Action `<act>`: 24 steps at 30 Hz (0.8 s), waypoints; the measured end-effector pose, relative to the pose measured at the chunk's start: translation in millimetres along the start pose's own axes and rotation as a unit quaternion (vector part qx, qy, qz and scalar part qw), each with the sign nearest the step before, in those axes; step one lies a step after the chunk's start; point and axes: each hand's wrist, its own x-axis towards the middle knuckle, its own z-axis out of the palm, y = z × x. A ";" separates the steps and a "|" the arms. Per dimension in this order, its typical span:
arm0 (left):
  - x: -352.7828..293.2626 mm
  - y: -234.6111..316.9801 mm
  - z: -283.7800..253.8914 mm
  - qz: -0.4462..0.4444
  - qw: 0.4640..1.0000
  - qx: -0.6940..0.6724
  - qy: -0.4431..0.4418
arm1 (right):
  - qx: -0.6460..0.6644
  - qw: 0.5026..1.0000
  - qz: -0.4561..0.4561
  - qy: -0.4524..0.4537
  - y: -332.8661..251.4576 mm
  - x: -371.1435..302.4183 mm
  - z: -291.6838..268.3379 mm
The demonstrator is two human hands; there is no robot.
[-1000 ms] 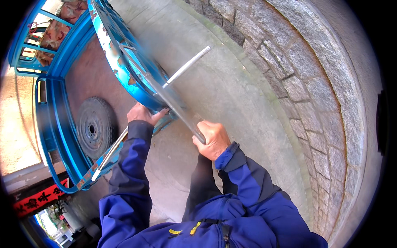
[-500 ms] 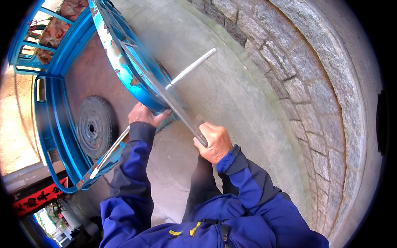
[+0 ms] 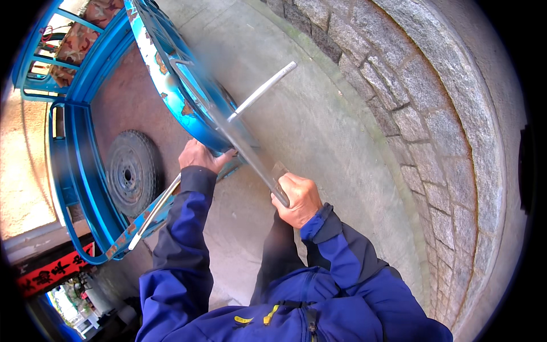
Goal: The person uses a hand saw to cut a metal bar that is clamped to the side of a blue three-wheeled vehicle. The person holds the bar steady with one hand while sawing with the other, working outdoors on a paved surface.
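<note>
My right hand (image 3: 297, 199) is closed round the lower end of a long grey metal bar (image 3: 250, 157), which slants up and left across the rusty blue side panel (image 3: 185, 111) of a cargo bed. My left hand (image 3: 200, 155) grips the panel's near end, its thumb on the outer side. A pale metal rod (image 3: 265, 90) sticks out to the right from behind the bar. Another pale rod (image 3: 155, 212) runs beside my left forearm along the bed's rear edge. Whether the two rods are one piece is hidden. The bar's far end blends into the panel.
A wheel with a black tyre (image 3: 134, 172) lies on the bed's reddish floor (image 3: 117, 91). Blue rails (image 3: 77, 165) bound the bed's left side, and a camouflage-covered seat (image 3: 80, 43) is beyond it. A stone wall (image 3: 424, 131) curves along the right of the concrete ground (image 3: 342, 171).
My right hand and the bar's lower end have shifted slightly right and down. The pale rod beside my left forearm has moved a little to the right. My left hand keeps its grip.
</note>
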 end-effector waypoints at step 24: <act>-1.5 7.0 -9.3 -0.002 1.000 -0.016 0.014 | 0.006 0.999 -0.022 0.034 2.5 1.2 18.5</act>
